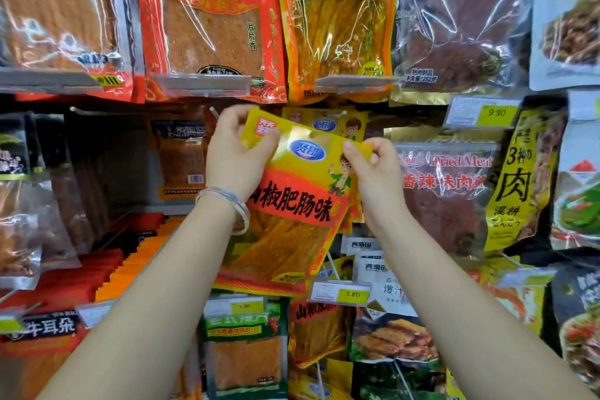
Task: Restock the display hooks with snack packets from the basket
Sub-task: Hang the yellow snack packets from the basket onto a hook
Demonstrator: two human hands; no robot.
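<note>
A yellow and red snack packet (pixel 292 204) is held up tilted in front of the display, its top edge near a hook (pixel 214 112) in the middle row. My left hand (pixel 235 156) pinches its top left corner. At the top right corner, my right hand (pixel 373 166) grips the packet. Behind it hang matching yellow packets (pixel 337 123) on the same hook row. The basket is out of view.
Rows of hanging snack packets fill the wall: red and orange packs (pixel 211 19) above, dried meat packs (pixel 448 191) to the right, green packs (pixel 243 344) below. Price tags (pixel 352 294) stick out on hook ends. Orange packets (pixel 130 263) lie stacked at the lower left.
</note>
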